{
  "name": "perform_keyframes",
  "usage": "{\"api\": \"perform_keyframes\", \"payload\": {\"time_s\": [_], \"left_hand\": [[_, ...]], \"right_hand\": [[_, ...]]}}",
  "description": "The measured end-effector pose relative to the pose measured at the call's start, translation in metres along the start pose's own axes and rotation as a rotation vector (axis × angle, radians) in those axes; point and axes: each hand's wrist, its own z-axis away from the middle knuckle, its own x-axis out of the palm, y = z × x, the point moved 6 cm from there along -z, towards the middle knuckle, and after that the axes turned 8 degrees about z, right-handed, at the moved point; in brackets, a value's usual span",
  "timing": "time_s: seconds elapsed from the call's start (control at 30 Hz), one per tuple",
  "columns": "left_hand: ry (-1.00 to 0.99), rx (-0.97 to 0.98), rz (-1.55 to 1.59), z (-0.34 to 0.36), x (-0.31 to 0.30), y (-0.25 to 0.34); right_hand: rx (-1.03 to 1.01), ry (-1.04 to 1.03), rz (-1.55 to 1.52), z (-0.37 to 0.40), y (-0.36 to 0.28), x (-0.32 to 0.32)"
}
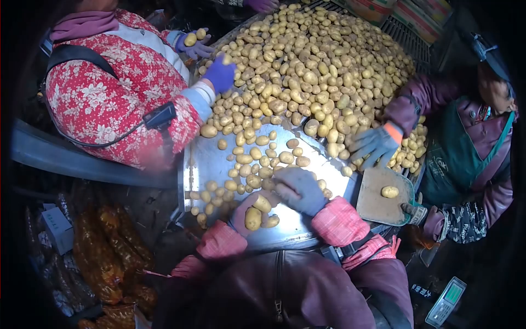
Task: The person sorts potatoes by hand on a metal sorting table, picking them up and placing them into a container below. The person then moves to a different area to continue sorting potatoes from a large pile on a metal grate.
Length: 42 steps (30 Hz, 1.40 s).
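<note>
My left hand (245, 215), gloved, is closed round potatoes (253, 218) at the near part of the metal table (285, 227). Close to its right, my right hand (300, 191), in a grey glove, reaches over the table beside small potatoes. Its fingers are bent and pressed together, and what they hold, if anything, is hidden under them. Loose potatoes (255, 169) lie just beyond both hands, and a large heap of potatoes (307, 71) covers the far part of the table.
At the left, a co-worker in a red floral jacket (120, 98) holds potatoes in purple gloves. Another at the right has one gloved hand (377, 145) on the heap and a scoop (383, 211) with one potato. Filled net bags (104, 252) and a scale (446, 301) lie below.
</note>
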Motion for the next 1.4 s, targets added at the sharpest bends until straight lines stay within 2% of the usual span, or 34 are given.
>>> {"api": "perform_keyframes", "payload": {"time_s": [0.03,0.07,0.1,0.13,0.17,0.23,0.33,0.43,0.47,0.5,0.57,0.63,0.7,0.73,0.8,0.87,0.93,1.07,1.17,1.27,1.37,1.4], "left_hand": [[0.072,0.047,-0.119,0.002,0.009,0.006],[0.114,0.010,-0.102,0.001,0.000,0.003],[0.156,-0.025,-0.084,0.001,-0.014,-0.002],[0.199,-0.061,-0.067,0.002,-0.020,-0.004],[0.166,-0.064,-0.050,0.004,-0.021,-0.006],[0.120,-0.055,-0.029,0.008,-0.013,-0.003],[0.121,-0.029,-0.077,0.010,-0.006,-0.001],[0.191,-0.051,-0.182,0.007,-0.011,0.000],[0.204,-0.058,-0.155,0.006,-0.013,0.001],[0.214,-0.060,-0.132,0.006,-0.016,0.001],[0.246,-0.040,-0.129,0.006,-0.017,0.001],[0.279,-0.016,-0.145,0.011,0.000,0.005],[0.275,-0.037,-0.112,0.009,-0.007,0.003],[0.265,-0.059,-0.081,0.008,-0.014,-0.001],[0.037,0.016,-0.169,0.007,-0.015,0.001],[0.005,0.048,-0.249,0.010,-0.009,0.004],[0.126,0.032,-0.286,0.009,0.000,0.008],[0.181,-0.038,-0.191,0.011,-0.003,0.004],[0.196,-0.046,-0.179,0.013,0.001,0.005],[0.159,-0.027,-0.273,0.013,0.003,0.005],[0.131,-0.029,-0.343,0.013,0.001,0.005],[0.132,-0.013,-0.385,0.014,0.006,0.007]], "right_hand": [[-0.134,0.014,0.116,-0.007,0.002,-0.018],[0.080,-0.036,0.210,-0.004,0.020,-0.028],[0.057,0.108,0.467,0.001,0.029,-0.036],[0.134,0.134,0.535,-0.003,0.044,-0.044],[0.260,0.062,0.650,-0.002,0.059,-0.051],[0.346,0.072,0.901,0.017,0.116,-0.033],[0.283,-0.072,1.034,0.025,0.109,-0.009],[0.276,-0.354,0.898,0.032,0.083,0.000],[0.331,-0.459,0.611,0.032,0.081,0.006],[0.304,-0.402,0.471,0.022,0.061,-0.001],[0.411,-0.274,0.333,0.011,0.078,-0.003],[0.276,-0.061,0.491,-0.023,0.071,-0.025],[0.198,-0.061,0.724,-0.049,0.090,-0.019],[0.226,-0.141,0.746,-0.061,0.101,-0.019],[0.246,-0.229,0.850,-0.080,0.122,-0.018],[0.197,-0.186,0.884,-0.080,0.145,-0.015],[0.170,-0.168,0.914,-0.082,0.144,-0.012],[0.367,-0.417,0.863,-0.096,0.134,-0.014],[0.529,-0.446,0.851,-0.087,0.145,-0.015],[0.573,-0.407,0.754,-0.073,0.166,-0.017],[0.590,-0.272,0.717,-0.064,0.157,-0.015],[0.663,-0.233,0.552,-0.061,0.145,-0.020]]}}
